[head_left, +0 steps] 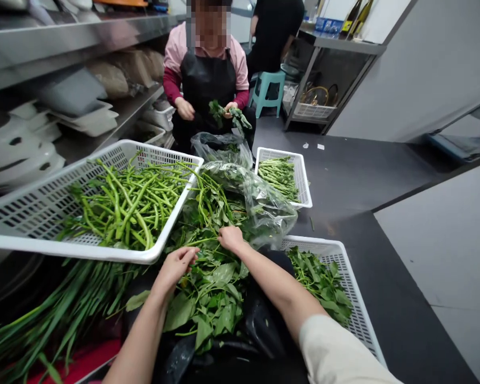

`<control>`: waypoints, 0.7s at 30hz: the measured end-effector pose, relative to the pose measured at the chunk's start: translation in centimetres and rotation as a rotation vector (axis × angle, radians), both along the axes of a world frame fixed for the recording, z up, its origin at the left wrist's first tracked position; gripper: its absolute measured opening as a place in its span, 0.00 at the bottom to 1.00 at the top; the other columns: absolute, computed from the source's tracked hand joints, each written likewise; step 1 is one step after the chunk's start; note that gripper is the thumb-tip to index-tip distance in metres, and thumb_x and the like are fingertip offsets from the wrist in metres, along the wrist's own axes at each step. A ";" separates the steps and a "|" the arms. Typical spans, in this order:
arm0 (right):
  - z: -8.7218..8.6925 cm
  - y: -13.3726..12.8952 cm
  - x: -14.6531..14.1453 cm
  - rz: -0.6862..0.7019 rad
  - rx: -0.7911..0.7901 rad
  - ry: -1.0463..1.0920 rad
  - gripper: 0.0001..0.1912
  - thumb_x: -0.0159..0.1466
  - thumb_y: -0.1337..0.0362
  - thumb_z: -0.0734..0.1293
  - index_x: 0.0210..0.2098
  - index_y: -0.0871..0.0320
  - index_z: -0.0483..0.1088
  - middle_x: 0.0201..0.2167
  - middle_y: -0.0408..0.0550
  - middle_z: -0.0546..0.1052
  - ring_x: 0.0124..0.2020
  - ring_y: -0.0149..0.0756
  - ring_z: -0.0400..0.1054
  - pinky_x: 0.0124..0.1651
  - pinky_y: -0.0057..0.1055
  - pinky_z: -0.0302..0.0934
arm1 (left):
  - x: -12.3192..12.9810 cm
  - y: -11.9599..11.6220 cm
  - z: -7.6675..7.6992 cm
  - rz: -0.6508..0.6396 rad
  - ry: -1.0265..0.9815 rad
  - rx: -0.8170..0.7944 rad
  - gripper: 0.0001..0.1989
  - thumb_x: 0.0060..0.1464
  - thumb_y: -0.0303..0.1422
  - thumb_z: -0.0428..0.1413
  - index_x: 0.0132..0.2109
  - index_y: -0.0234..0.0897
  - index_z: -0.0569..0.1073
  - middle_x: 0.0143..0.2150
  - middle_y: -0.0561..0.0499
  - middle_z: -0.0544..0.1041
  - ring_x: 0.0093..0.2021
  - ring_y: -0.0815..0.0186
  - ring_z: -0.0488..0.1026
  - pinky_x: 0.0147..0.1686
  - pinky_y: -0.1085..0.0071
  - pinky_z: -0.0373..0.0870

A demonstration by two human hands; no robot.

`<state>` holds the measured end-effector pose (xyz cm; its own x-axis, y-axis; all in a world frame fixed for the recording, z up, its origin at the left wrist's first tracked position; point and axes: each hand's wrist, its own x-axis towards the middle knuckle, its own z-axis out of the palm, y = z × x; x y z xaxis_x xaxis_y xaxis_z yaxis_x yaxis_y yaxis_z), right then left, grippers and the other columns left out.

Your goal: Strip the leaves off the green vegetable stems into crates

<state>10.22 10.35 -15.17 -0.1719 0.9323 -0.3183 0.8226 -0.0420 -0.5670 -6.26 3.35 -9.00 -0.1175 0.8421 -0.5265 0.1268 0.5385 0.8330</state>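
Observation:
A thin green vegetable stem [208, 240] runs between my two hands, above a heap of leafy greens [220, 282] on my lap. My right hand [231, 238] is closed around one end of it. Near its other end, my left hand [178, 266] has thumb and fingers pinched together; the fingertips partly hide what is in them. Just left of the heap is a large white basket [156, 256] holding long bare green stems [132, 202]. Beside my right forearm, a white basket [354, 277] contains loose leaves [320, 282].
Opposite sits a person in a black apron [208, 80], holding dark greens [238, 118]. Clear plastic bags [268, 205] lie between us. A smaller white basket [305, 184] holds green stalks. Long green leaves [80, 293] are at lower left, under steel shelving [64, 40]. A teal stool [270, 88] stands behind.

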 end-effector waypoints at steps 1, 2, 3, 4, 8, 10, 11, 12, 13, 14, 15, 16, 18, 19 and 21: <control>0.4 -0.4 0.4 0.003 -0.006 0.029 0.06 0.56 0.67 0.66 0.31 0.58 0.75 0.34 0.51 0.77 0.41 0.41 0.69 0.43 0.34 0.58 | 0.2 -0.2 -0.8 0.043 -0.067 -0.070 0.08 0.42 0.32 0.63 0.32 0.32 0.77 0.23 0.52 0.74 0.22 0.73 0.67 0.19 0.80 0.60; 1.0 -0.9 1.0 0.006 -0.008 0.063 0.07 0.57 0.65 0.65 0.31 0.57 0.75 0.32 0.48 0.77 0.39 0.38 0.69 0.40 0.31 0.58 | 0.5 -0.4 -1.3 0.086 -0.151 -0.129 0.08 0.43 0.30 0.63 0.33 0.32 0.77 0.24 0.52 0.75 0.21 0.74 0.67 0.18 0.81 0.60; 1.6 -1.5 1.8 0.013 -0.008 0.091 0.08 0.58 0.63 0.64 0.32 0.56 0.75 0.31 0.45 0.76 0.36 0.35 0.68 0.38 0.28 0.58 | 0.9 -0.6 -1.6 0.129 -0.243 -0.167 0.08 0.44 0.29 0.63 0.35 0.32 0.76 0.27 0.51 0.76 0.21 0.74 0.67 0.18 0.81 0.61; 2.4 -2.2 2.6 0.015 -0.013 0.132 0.09 0.59 0.61 0.64 0.32 0.56 0.75 0.29 0.43 0.76 0.33 0.32 0.68 0.35 0.26 0.57 | 1.5 -0.8 -1.8 0.171 -0.337 -0.179 0.08 0.45 0.27 0.62 0.36 0.33 0.75 0.29 0.50 0.77 0.22 0.74 0.69 0.19 0.81 0.63; 5.1 -5.8 5.6 -0.029 -0.136 0.600 0.12 0.56 0.57 0.66 0.27 0.61 0.73 0.20 0.39 0.70 0.23 0.25 0.60 0.27 0.23 0.52 | 4.4 -1.3 -0.7 0.304 -0.657 -0.069 0.07 0.49 0.22 0.58 0.37 0.34 0.73 0.33 0.50 0.78 0.27 0.74 0.72 0.26 0.81 0.68; 5.9 -7.4 6.8 -0.121 -0.216 0.894 0.15 0.52 0.53 0.68 0.25 0.62 0.72 0.19 0.40 0.69 0.22 0.25 0.59 0.27 0.23 0.51 | 5.8 -1.4 0.4 0.324 -0.703 0.010 0.03 0.48 0.23 0.59 0.32 0.32 0.73 0.30 0.50 0.77 0.27 0.75 0.72 0.27 0.81 0.68; 6.2 -8.2 7.3 -0.203 -0.231 0.997 0.18 0.51 0.51 0.69 0.25 0.62 0.72 0.20 0.41 0.69 0.22 0.25 0.59 0.27 0.24 0.52 | 6.4 -1.5 1.1 0.310 -0.697 0.061 0.03 0.47 0.26 0.61 0.31 0.32 0.73 0.29 0.51 0.77 0.26 0.75 0.71 0.27 0.81 0.68; 6.5 -8.8 7.8 -0.306 -0.226 1.076 0.20 0.50 0.48 0.68 0.26 0.61 0.72 0.21 0.42 0.70 0.23 0.25 0.60 0.27 0.24 0.52 | 6.8 -1.6 1.8 0.281 -0.679 0.115 0.06 0.44 0.28 0.63 0.30 0.32 0.73 0.28 0.51 0.77 0.26 0.75 0.71 0.28 0.81 0.68; 6.8 -9.4 8.3 -0.409 -0.205 1.130 0.22 0.50 0.46 0.68 0.28 0.61 0.71 0.23 0.43 0.71 0.24 0.26 0.61 0.27 0.24 0.53 | 7.2 -1.6 2.6 0.244 -0.652 0.167 0.10 0.41 0.32 0.65 0.30 0.32 0.73 0.28 0.52 0.77 0.25 0.75 0.70 0.28 0.80 0.68; 7.2 -10.0 8.7 -0.492 -0.162 1.156 0.22 0.50 0.45 0.67 0.29 0.60 0.71 0.24 0.44 0.71 0.25 0.27 0.62 0.28 0.24 0.53 | 7.4 -1.7 3.4 0.207 -0.619 0.210 0.14 0.38 0.35 0.66 0.30 0.32 0.73 0.28 0.52 0.77 0.25 0.74 0.70 0.28 0.80 0.68; 7.8 -10.7 9.0 -0.546 -0.087 1.147 0.22 0.51 0.46 0.67 0.30 0.59 0.71 0.25 0.44 0.71 0.26 0.28 0.62 0.28 0.25 0.54 | 7.6 -1.7 4.1 0.180 -0.579 0.245 0.17 0.35 0.38 0.67 0.31 0.32 0.74 0.28 0.52 0.77 0.26 0.73 0.70 0.29 0.79 0.68; 8.4 -11.3 9.3 -0.566 0.020 1.102 0.20 0.52 0.47 0.67 0.31 0.59 0.70 0.26 0.45 0.72 0.28 0.30 0.63 0.29 0.25 0.54 | 7.8 -1.7 4.8 0.163 -0.534 0.270 0.19 0.33 0.40 0.68 0.31 0.32 0.74 0.28 0.52 0.77 0.26 0.73 0.70 0.29 0.77 0.68; 9.9 -12.7 9.4 -0.530 0.302 0.905 0.15 0.56 0.51 0.65 0.29 0.58 0.69 0.28 0.46 0.72 0.31 0.32 0.63 0.33 0.28 0.56 | 8.0 -1.7 6.1 0.150 -0.436 0.307 0.22 0.30 0.42 0.67 0.31 0.32 0.73 0.27 0.52 0.76 0.25 0.71 0.70 0.29 0.75 0.68; 10.7 -13.4 9.3 -0.478 0.457 0.766 0.13 0.58 0.53 0.64 0.28 0.58 0.69 0.28 0.46 0.72 0.32 0.33 0.63 0.36 0.30 0.56 | 8.2 -1.9 6.6 0.147 -0.390 0.329 0.22 0.30 0.42 0.67 0.31 0.32 0.73 0.26 0.52 0.76 0.25 0.71 0.70 0.30 0.74 0.68; 12.1 -14.5 8.9 -0.311 0.684 0.451 0.13 0.61 0.56 0.63 0.25 0.58 0.68 0.27 0.46 0.71 0.32 0.34 0.62 0.40 0.32 0.54 | 8.5 -2.4 7.5 0.132 -0.312 0.379 0.22 0.29 0.43 0.67 0.30 0.32 0.73 0.25 0.53 0.75 0.25 0.70 0.70 0.30 0.72 0.68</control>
